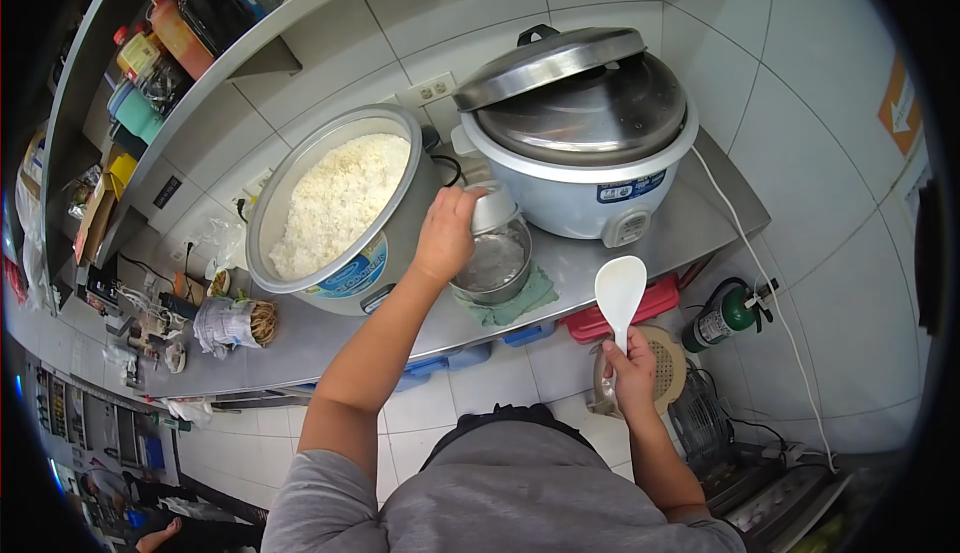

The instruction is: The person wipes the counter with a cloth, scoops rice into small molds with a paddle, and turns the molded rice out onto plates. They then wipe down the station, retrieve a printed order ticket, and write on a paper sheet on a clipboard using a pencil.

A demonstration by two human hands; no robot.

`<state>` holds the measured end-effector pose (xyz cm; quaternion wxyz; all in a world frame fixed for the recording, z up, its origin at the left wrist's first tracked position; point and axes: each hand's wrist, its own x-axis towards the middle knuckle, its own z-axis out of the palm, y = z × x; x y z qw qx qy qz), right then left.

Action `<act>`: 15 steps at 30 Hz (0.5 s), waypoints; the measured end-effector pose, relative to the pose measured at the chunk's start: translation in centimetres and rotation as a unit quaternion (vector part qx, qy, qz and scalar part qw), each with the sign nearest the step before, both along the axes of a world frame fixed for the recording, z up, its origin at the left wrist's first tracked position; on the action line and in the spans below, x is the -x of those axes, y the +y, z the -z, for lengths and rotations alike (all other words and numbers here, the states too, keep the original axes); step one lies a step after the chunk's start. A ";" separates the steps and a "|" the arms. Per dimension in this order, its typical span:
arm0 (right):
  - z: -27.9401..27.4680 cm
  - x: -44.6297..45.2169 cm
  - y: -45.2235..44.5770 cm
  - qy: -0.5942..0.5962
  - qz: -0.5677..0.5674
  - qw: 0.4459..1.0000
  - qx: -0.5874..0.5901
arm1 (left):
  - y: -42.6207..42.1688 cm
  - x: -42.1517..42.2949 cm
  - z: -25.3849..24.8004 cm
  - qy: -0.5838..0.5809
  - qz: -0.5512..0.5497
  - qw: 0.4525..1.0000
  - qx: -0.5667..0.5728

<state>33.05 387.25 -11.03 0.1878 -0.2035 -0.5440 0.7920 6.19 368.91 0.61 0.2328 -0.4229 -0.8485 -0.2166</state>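
Note:
My left hand is closed on a small whitish cup, tipped over a round metal bowl. The bowl stands on a folded green cloth and seems to hold clear liquid. In my right hand is a white rice paddle, held upright by its handle in front of the counter. Left of the bowl sits an uncovered rice cooker full of cooked white rice. Another rice cooker stands to the right, with a metal lid on it and a second lid lying tilted on top.
The steel counter runs along a tiled wall. A shelf with bottles hangs at upper left. Below right are a red lid, a green cylinder and a dangling white cord. A person is at lower left.

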 end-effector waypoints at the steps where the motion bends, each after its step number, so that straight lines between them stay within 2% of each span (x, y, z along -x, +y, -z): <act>1: -0.1 0.1 -0.2 0.004 0.002 1.000 -0.005 | -0.1 -0.1 -0.1 0.037 0.012 0.999 0.019; 4: -0.3 0.6 -0.9 0.006 -0.001 1.000 -0.006 | -1.0 0.1 2.6 0.015 0.011 0.996 0.086; 5: -0.4 0.9 -1.1 0.005 -0.003 1.000 -0.004 | -1.3 0.3 3.9 -0.042 -0.030 0.994 0.097; 6: -0.5 1.3 -1.3 0.005 -0.008 1.000 -0.007 | -1.4 0.7 5.1 -0.042 -0.035 0.994 0.094; 7: -0.8 1.6 -1.6 0.009 -0.003 1.000 -0.009 | -1.3 1.0 5.9 -0.127 -0.121 0.984 -0.002; 8: -1.1 2.1 -1.8 0.013 0.001 1.000 -0.011 | -1.4 1.4 6.6 -0.210 -0.204 0.951 -0.099; 9: -1.6 2.7 -2.0 0.012 -0.004 1.000 -0.015 | -1.7 2.5 6.9 -0.294 -0.239 0.915 -0.139; 10: -2.1 3.3 -2.3 0.018 0.003 1.000 -0.018 | -1.7 3.2 6.4 -0.296 -0.243 0.912 -0.144; 11: -2.7 3.8 -2.6 0.024 0.010 0.999 -0.022 | -1.7 3.7 5.4 -0.543 -0.212 0.754 -0.303; 12: -3.4 4.5 -3.0 0.020 0.004 0.999 -0.028 | -2.1 3.9 4.5 -0.728 -0.154 0.511 -0.430; 13: -4.1 5.4 -3.5 0.032 0.016 0.999 -0.029 | -2.9 4.1 3.8 -0.766 -0.076 0.447 -0.456; 14: -5.0 6.3 -4.1 0.045 0.029 0.998 -0.031 | -3.7 3.9 2.3 -0.765 -0.074 0.442 -0.463; 15: -6.0 7.3 -4.6 0.032 0.025 0.998 -0.051 | -4.4 3.5 0.2 -0.773 -0.024 0.428 -0.467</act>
